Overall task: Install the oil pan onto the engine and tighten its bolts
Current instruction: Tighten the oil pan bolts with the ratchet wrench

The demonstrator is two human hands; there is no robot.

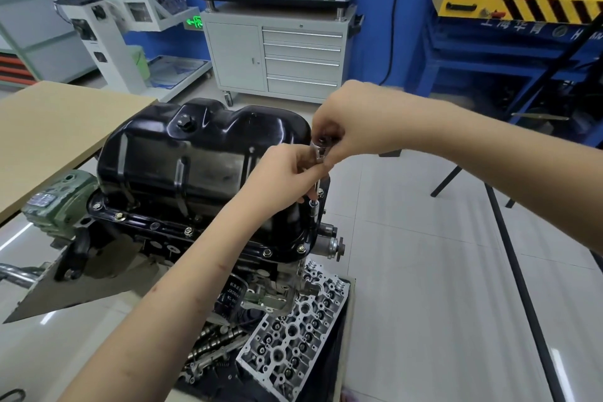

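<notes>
two hands work one tool at the right-hand edge of the glossy black pressed-steel oil pan (202,157), which sits flange-down on the upturned dark engine block (182,246), itself carried on a stand. the left hand (287,173) is curled round the upper part of a slim chrome socket driver with extension (318,179); the right hand (346,127) pinches its top end from above, fingers closed on the head. neither hand is spread wide. the socket end meets the pan flange at the far right edge, just below the left fingers; whether it is fully seated on a bolt head cannot be told, the contact being small and partly hidden.

several small hex flange bolts (267,252) show along the near edge of the flange, and one at the near right corner. their tightness cannot be judged by eye.

judgement: bolt run-down is in hand, with the pan already placed. recommendations for this step: keep the extension square to the flange so the socket does not ride off the hex; let the lower hand steady the shaft while the upper hand turns; bring each bolt to light contact only, then finish in a crosswise sequence so the thin flange pulls down evenly.

an aluminium cylinder head (293,336) lies in a tray below the engine, well apart from the work.
</notes>
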